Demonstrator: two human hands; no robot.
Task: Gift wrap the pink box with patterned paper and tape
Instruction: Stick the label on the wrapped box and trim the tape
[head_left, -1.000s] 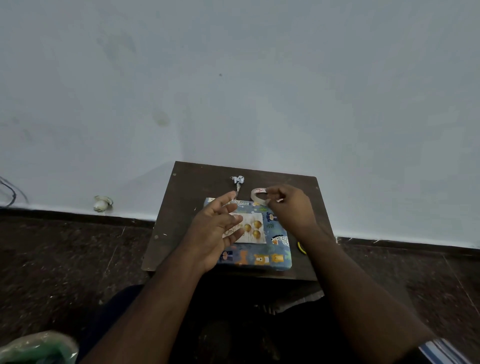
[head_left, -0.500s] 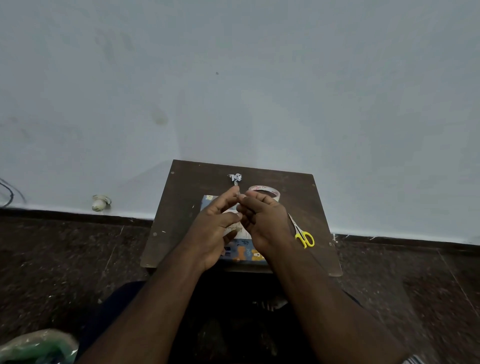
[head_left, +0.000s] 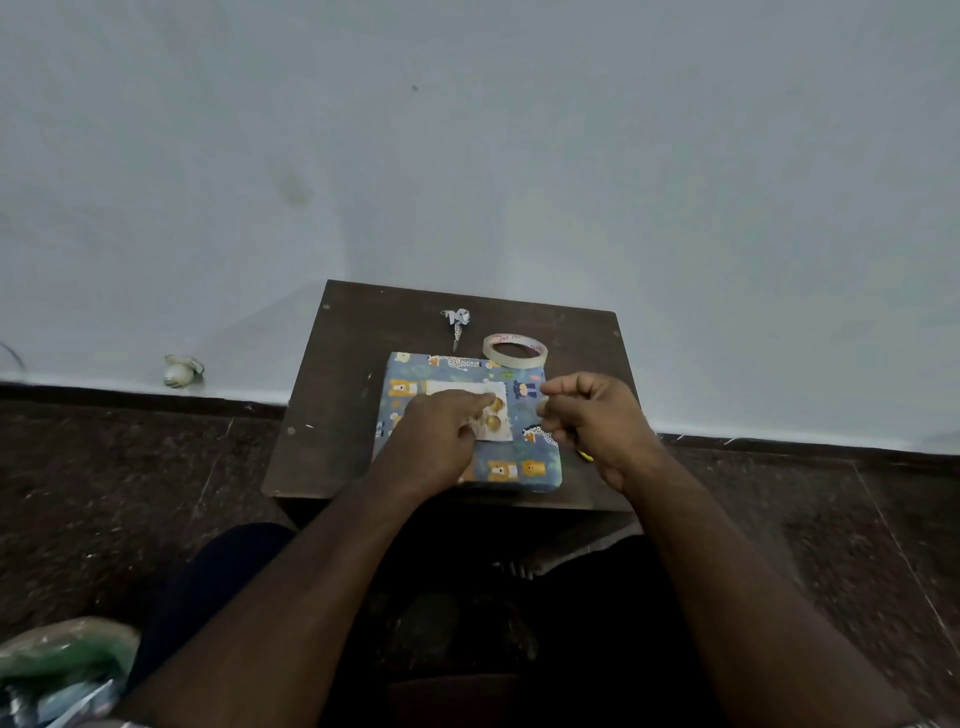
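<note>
Since half a second ago the right hand (head_left: 592, 421) has been drawn rightward off the wrapped box (head_left: 470, 423), fingers curled and pinched together, though whether tape is pinched cannot be told; the left hand (head_left: 441, 441) is pressed with an extended finger on the white label (head_left: 467, 389). The box is laid on a dark wooden table (head_left: 343, 374), the tape roll (head_left: 514, 351) just beyond it, against a pale wall (head_left: 467, 156) and dark speckled floor (head_left: 104, 493).

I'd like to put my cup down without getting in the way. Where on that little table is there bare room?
The left strip of the table, beside the wrapped box, is bare, as is the far-right corner behind the tape roll. The middle is crowded: box, left hand, right hand, and a paper scrap at the back.
</note>
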